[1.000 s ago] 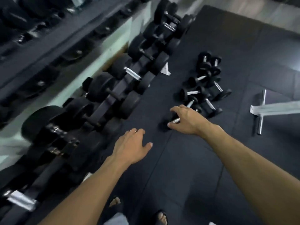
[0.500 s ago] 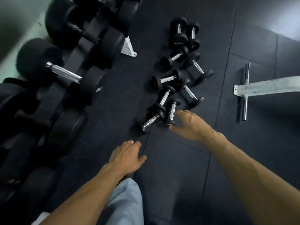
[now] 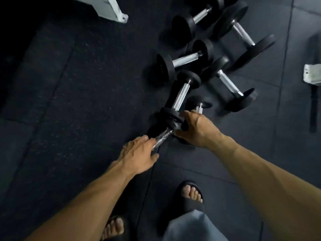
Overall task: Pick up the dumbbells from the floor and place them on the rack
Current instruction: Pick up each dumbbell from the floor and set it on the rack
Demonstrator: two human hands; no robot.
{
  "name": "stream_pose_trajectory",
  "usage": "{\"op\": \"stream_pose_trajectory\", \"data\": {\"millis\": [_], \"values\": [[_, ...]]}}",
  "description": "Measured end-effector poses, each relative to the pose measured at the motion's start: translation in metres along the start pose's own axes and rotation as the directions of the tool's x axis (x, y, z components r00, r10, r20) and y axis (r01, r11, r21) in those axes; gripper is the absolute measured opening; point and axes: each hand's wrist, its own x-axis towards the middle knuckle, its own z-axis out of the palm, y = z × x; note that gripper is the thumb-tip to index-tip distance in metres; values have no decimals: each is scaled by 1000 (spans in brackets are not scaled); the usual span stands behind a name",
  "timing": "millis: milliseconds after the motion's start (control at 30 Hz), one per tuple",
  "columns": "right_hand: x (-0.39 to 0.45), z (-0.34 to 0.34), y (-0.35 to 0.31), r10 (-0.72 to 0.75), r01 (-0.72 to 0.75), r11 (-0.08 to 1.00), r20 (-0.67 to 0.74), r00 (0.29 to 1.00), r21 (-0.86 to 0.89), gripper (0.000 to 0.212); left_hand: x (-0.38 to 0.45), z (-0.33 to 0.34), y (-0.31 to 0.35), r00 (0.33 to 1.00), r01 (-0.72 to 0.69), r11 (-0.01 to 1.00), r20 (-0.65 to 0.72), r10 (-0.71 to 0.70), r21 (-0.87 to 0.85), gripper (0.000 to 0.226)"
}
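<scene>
1. Top left: white metal foot (image 3: 113, 10) of a frame, standing on the dark rubber floor (image 3: 69, 101).
2. Left of centre: left hand (image 3: 139, 153), palm down, fingers laid loosely over the chrome handle of the nearest dumbbell (image 3: 163, 136), thumb splayed clear of it; not closed into a grip.
3. That dumbbell flat on the floor, angled up to the right, its near end hidden beneath the left hand, its far head against the near head of a knurled dumbbell (image 3: 181, 94) lying just beyond.
4. Centre: right hand (image 3: 196, 129), palm down, arched over a short dumbbell (image 3: 198, 106) with only the far head and a stub of handle showing; thumb tip beside the nearest dumbbell's handle end. Whether the fingers are clenched on the handle: cannot tell, hidden under the hand.
5. Above and right of the hands: cluster of larger dumbbells (image 3: 186, 60), all on the floor, some touching and crossing. Faint marking on one black head, not legible.
6. Bottom: two feet in dark sandals (image 3: 191, 197), one grey trouser leg.
7. Far right: white bracket (image 3: 312, 75) with a black bar (image 3: 313, 110) running down from it, well apart from both hands.
</scene>
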Motion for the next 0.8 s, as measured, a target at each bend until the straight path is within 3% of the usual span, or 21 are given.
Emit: {"op": "stream_pose_trajectory", "data": {"millis": [167,333,433,600,800], "values": [[50,59,34,1,-1,1000,8,1000,29,51,57,51,-27,999,35,999,30,-36,32,44],[65,95,38,2,-4,1000,-219,976,-9,48,74,77,-35,998,49,995,42,-53,92,45],[63,107,36,10,-15,1000,-281,960,-16,43,76,78,-34,997,71,996,15,-72,55,42],[57,99,34,66,-28,991,-292,954,134,36,68,72,-29,993,117,993,5,-117,27,43],[23,58,14,9,33,991,-308,951,131,36,24,45,-10,991,132,990,-24,-133,-41,39]]}}
